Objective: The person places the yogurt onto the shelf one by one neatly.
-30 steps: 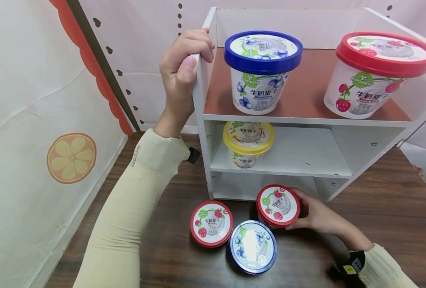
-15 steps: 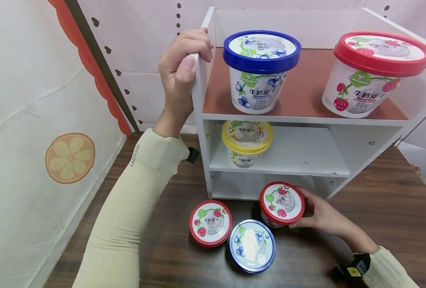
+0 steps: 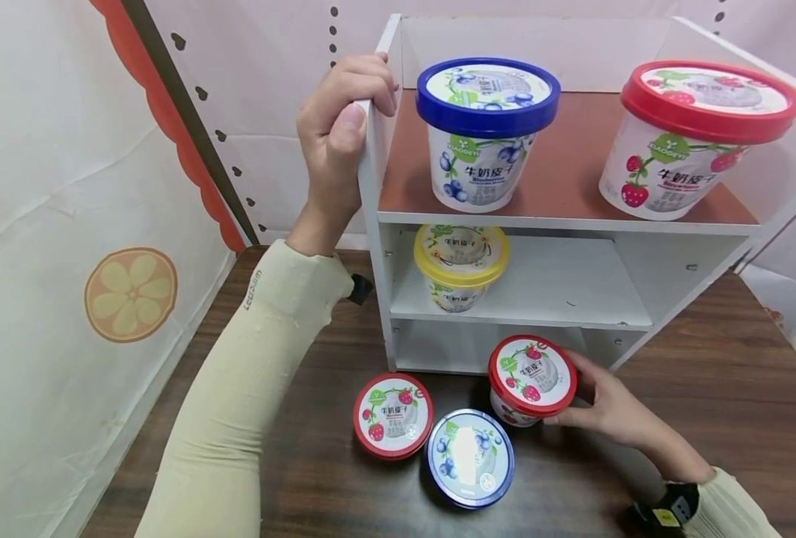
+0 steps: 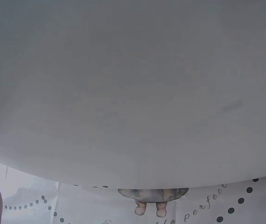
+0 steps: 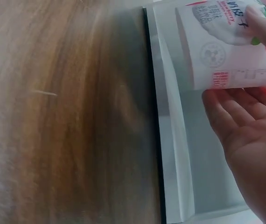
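Note:
My right hand point(image 3: 602, 400) grips a red-lidded strawberry tub point(image 3: 532, 376) from its right side, in front of the shelf's bottom compartment. In the right wrist view, the fingers of that hand point(image 5: 252, 126) lie along one side of the white tub point(image 5: 231, 51) and the thumb on the other; the tub is tilted there. My left hand point(image 3: 344, 127) is curled over the top of the white shelf's left side panel point(image 3: 371, 172). The left wrist view is mostly filled by a white panel point(image 4: 133, 102).
Another red-lidded tub point(image 3: 393, 416) and a blue-lidded tub point(image 3: 470, 458) stand on the wooden table point(image 3: 317, 463). A yellow-lidded tub point(image 3: 461, 256) is on the middle shelf; a blue-lidded tub point(image 3: 488, 134) and a red-lidded tub point(image 3: 700, 142) are on top.
The gripped red-lidded tub has moved slightly right and toward the shelf, with more of its side showing. My left hand has kept its hold on the panel.

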A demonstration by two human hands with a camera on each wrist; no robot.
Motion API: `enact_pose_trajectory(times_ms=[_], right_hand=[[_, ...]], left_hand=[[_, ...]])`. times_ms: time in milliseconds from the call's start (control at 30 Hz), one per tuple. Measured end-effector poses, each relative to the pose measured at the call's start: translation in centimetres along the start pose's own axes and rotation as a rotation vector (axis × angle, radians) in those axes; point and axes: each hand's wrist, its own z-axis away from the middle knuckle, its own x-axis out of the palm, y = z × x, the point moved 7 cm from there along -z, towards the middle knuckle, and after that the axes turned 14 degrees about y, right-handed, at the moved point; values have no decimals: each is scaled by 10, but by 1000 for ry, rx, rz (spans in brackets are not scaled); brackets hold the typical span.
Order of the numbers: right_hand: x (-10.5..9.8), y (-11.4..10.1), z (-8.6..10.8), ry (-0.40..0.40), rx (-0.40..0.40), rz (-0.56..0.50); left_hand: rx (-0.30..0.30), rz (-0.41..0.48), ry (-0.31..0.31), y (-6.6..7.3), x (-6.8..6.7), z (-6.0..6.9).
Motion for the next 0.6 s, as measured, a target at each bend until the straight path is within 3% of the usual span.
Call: enact_pose_trajectory(times_ms=[333,600], right_hand=[[-5,-10,3,110,-46,12],[-10,-16,8,162,-98,-69]], left_hand=[[1,2,4,-1,-1,-1],[-1,6,10,1,0,-1]])
